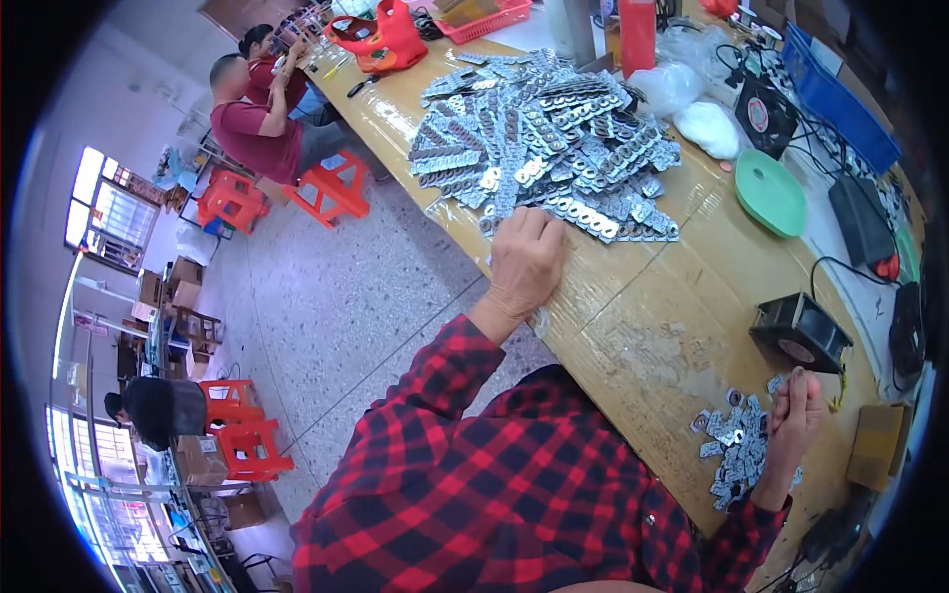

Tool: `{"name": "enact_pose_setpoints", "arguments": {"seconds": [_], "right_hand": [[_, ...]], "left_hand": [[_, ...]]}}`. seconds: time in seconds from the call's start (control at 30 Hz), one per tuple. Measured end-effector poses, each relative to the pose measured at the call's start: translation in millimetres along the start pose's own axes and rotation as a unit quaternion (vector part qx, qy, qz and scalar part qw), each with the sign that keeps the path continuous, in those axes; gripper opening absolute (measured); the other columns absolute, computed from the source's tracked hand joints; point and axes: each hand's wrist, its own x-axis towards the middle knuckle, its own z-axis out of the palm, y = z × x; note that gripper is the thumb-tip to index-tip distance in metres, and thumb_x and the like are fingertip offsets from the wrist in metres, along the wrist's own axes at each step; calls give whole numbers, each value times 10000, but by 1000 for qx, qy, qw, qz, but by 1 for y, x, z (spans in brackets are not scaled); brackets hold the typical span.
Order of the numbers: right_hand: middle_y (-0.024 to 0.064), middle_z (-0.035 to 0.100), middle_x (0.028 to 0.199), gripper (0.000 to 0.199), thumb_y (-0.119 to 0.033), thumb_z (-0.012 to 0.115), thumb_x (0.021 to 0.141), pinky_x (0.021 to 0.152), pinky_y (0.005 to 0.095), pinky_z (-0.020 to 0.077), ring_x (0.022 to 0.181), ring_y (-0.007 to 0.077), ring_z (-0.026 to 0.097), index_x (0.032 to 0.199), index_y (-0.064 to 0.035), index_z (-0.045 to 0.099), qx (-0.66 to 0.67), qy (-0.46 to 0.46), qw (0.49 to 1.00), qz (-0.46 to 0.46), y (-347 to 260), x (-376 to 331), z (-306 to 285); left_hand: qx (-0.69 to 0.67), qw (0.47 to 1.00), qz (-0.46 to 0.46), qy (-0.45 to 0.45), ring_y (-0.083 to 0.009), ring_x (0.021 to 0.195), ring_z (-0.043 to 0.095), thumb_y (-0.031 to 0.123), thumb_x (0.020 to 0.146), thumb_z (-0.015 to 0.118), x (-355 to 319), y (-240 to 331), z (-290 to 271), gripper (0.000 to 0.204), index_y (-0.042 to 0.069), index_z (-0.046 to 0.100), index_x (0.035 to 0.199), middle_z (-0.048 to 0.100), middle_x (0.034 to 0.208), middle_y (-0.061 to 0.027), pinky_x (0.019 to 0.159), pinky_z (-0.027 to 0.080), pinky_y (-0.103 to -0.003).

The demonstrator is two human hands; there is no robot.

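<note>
A big heap of silver metal strips with round holes (544, 138) lies on the long wooden table (672, 296). My left hand (524, 262) rests at the near edge of that heap, fingers curled onto the strips; whether it grips one is unclear. My right hand (796, 415) is closed beside a small pile of the same silver pieces (733, 450) near the table's front edge, and seems to pinch a small piece. Both sleeves are red and black plaid.
A small black fan (799, 331) stands near my right hand, another fan (763, 114) farther back. A green plate (769, 193), white bags (707, 128), blue crate (840, 104), red basket (484, 20) and cables sit on the table. Two people sit at the far end by orange stools (331, 188).
</note>
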Motion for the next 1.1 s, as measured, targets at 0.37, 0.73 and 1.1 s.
{"name": "enact_pose_setpoints", "arguments": {"seconds": [0.37, 0.73, 1.1], "right_hand": [[-40, 427, 553, 207, -217, 530, 972, 335, 164, 249, 384, 4, 327, 862, -48, 577, -5, -36, 999, 3, 7, 1, -6], [-50, 415, 517, 260, -213, 529, 971, 358, 177, 253, 390, 17, 338, 749, -78, 533, 6, -150, 988, 31, -4, -14, 7], [-41, 446, 506, 297, -210, 515, 973, 374, 181, 255, 391, 24, 356, 727, -49, 550, -35, -182, 983, 12, -9, -18, 13]], "left_hand": [[4, 998, -65, 2, -281, 728, 574, 124, 721, 658, 8, -2, -3, 148, 48, 552, 792, 545, 769, -103, 591, 464, -382], [-737, 609, -287, -52, -72, 804, 580, 29, 864, 617, 27, 118, -10, 205, -15, 549, 1052, 577, 908, -37, 579, 542, -236], [-802, 465, -320, -194, -115, 809, 628, -18, 859, 572, 11, 148, 6, 289, -30, 528, 1144, 610, 983, -74, 651, 586, -251]]}}
